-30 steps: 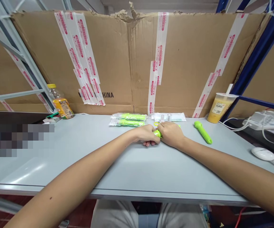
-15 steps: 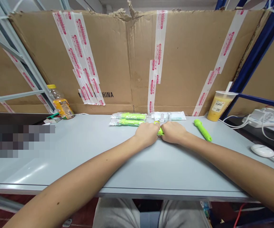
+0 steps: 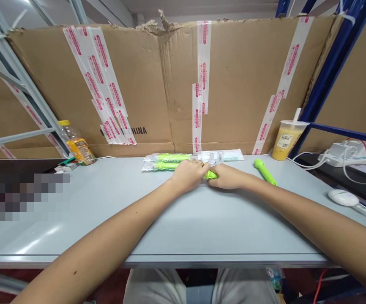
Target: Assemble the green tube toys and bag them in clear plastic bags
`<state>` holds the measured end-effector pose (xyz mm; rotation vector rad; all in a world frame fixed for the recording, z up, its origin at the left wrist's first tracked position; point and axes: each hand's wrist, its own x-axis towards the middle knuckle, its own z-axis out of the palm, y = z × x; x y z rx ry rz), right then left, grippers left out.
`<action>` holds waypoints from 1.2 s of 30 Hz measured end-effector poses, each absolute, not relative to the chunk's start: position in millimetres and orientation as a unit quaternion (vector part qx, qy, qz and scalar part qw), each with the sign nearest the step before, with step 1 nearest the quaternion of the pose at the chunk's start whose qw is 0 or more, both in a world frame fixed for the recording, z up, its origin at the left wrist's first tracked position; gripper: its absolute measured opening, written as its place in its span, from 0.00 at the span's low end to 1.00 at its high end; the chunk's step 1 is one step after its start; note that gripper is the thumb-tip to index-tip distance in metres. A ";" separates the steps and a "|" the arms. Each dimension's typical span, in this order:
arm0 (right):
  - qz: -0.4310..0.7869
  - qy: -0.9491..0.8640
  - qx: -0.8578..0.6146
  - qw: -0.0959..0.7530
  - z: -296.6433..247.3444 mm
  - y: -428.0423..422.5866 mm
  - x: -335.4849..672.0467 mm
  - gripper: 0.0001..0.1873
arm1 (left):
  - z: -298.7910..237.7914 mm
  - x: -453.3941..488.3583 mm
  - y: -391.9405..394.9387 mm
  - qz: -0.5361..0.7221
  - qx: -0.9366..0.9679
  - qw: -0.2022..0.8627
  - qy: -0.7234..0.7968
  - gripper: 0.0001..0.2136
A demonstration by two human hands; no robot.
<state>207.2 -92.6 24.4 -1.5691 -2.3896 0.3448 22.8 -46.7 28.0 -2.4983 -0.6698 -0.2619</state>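
Observation:
Near the back middle of the table, both my hands are closed on one lime-green plastic tube (image 3: 210, 174). My left hand (image 3: 187, 174) wraps its left part, and my right hand (image 3: 226, 176) grips its right end. Only a short stretch of green shows between them; the rest is hidden by my fingers. Just behind the hands stand two small clear caps (image 3: 211, 158). Left of them lie two lime-green rods in clear plastic wrappers (image 3: 164, 166). A loose lime-green rod (image 3: 265, 172) with a rounded end lies to the right of my right hand.
A flat white packet (image 3: 233, 155) lies along the cardboard wall (image 3: 132, 84). At the back left stands a yellow-capped bottle (image 3: 80, 150); at the back right, a cup of yellow drink (image 3: 286, 141) with a straw. A white mouse (image 3: 343, 197) and power strip (image 3: 349, 154) are farther right.
The view has shifted a little. My hands have turned slightly against each other, and more of the green tube shows between them. Both keep hold of it.

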 end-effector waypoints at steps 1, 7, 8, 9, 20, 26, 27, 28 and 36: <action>0.142 -0.839 -0.507 0.138 29.3 -93.8 211.2 0.12 | 29.4 19.4 -45.8 -0.090 -0.932 0.249 -0.246 0.09; 0.073 -0.761 -0.507 0.398 55.9 -77.5 266.0 0.22 | 27.6 8.9 -45.3 -0.092 -0.952 0.148 -0.252 0.13; 0.003 -0.727 -0.546 0.417 54.3 -71.1 278.3 0.18 | 26.3 9.6 -45.4 -0.093 -0.952 0.135 -0.258 0.14; -0.045 -0.714 -0.574 0.398 50.6 -64.4 290.3 0.14 | 25.1 10.8 -45.8 -0.093 -0.952 0.124 -0.264 0.16; -0.124 -0.777 -0.607 0.116 5.4 -17.0 315.7 0.37 | 18.9 22.6 -61.4 -0.099 -0.960 0.095 -0.245 0.16; -0.124 -0.766 -0.618 0.126 -0.6 -14.7 312.5 0.38 | 16.6 24.8 -62.1 -0.108 -0.963 0.114 -0.217 0.11; -0.121 -0.764 -0.621 0.124 -1.3 -14.6 312.1 0.38 | 16.5 25.1 -62.5 -0.106 -0.964 0.115 -0.216 0.10; -0.117 -0.764 -0.623 0.122 -1.8 -14.5 311.3 0.38 | 16.6 25.3 -62.9 -0.103 -0.964 0.115 -0.215 0.10; -0.173 -0.764 -0.607 0.130 2.7 -24.0 305.3 0.35 | 17.5 26.3 -63.4 -0.094 -0.963 0.134 -0.213 0.10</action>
